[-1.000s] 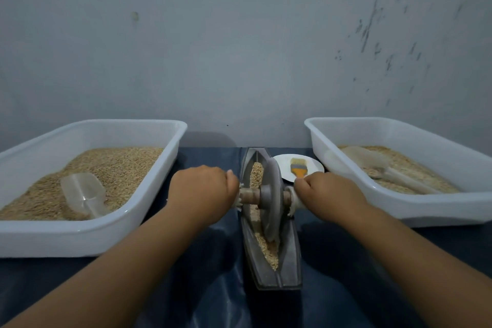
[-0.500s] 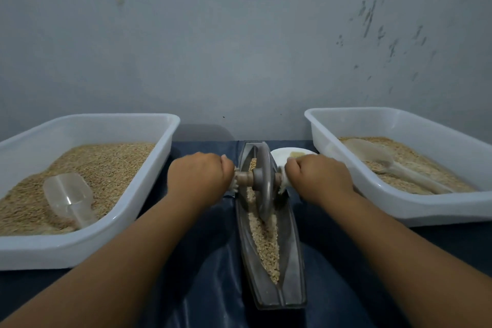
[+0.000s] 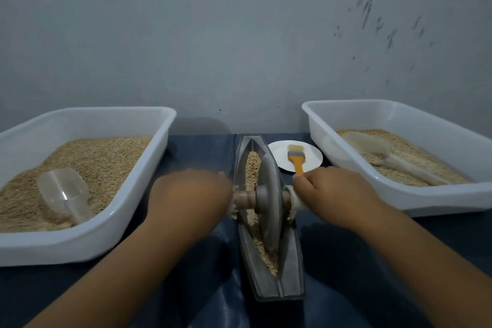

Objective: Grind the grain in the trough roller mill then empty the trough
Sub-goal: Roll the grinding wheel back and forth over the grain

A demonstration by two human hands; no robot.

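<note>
Mill trough hemmed by two tubs (plate behind).

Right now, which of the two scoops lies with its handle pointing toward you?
The clear scoop in the left tub; its handle points toward the person. The scoop in the right tub angles its handle rightward instead.

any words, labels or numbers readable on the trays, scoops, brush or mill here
None: no text can be read anywhere.
Left tray, right tray, both scoops, brush, plate and trough show plain surfaces.
Marks on the wall are stains, not writing.
</note>
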